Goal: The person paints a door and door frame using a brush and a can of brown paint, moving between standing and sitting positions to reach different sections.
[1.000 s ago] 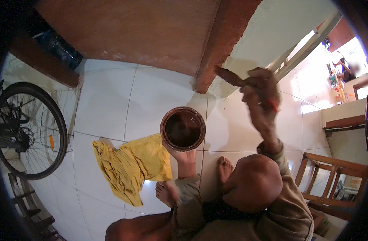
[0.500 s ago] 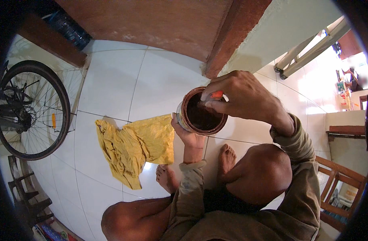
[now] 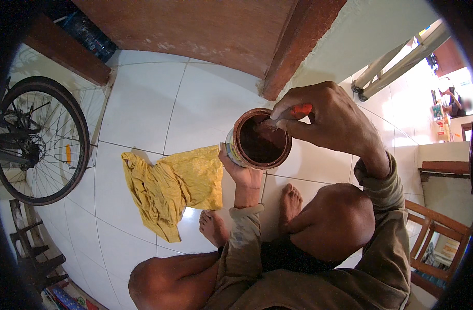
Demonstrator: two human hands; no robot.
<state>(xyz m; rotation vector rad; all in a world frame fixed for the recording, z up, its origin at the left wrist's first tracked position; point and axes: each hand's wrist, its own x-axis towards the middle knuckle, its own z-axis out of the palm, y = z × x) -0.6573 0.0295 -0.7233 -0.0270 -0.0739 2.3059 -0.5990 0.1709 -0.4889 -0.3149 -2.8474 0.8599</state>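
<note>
An open paint can [image 3: 234,150] with a brown-stained rim is tilted toward me above the floor. Dark reddish-brown paint [image 3: 258,147] lies inside it. My left hand [image 3: 246,175] cups the can from its lower left side, fingers partly hidden behind it. Over the can's upper right rim, my right hand [image 3: 324,116] pinches a slim tool with an orange handle [image 3: 301,109]. The tool's lower end points into the can; its exact kind cannot be made out.
A crumpled yellow sack [image 3: 177,188] lies on the white tiles left of my feet. A bicycle wheel [image 3: 43,142] stands at the far left. Ahead are a brown wooden panel [image 3: 195,26] and post [image 3: 298,51]. Metal ladder legs [image 3: 396,70] stand at upper right, a wooden frame [image 3: 438,227] at right.
My right hand has shifted up and to the right with the orange-handled tool, showing more of the can's inside. The can and my left hand have hardly moved.
</note>
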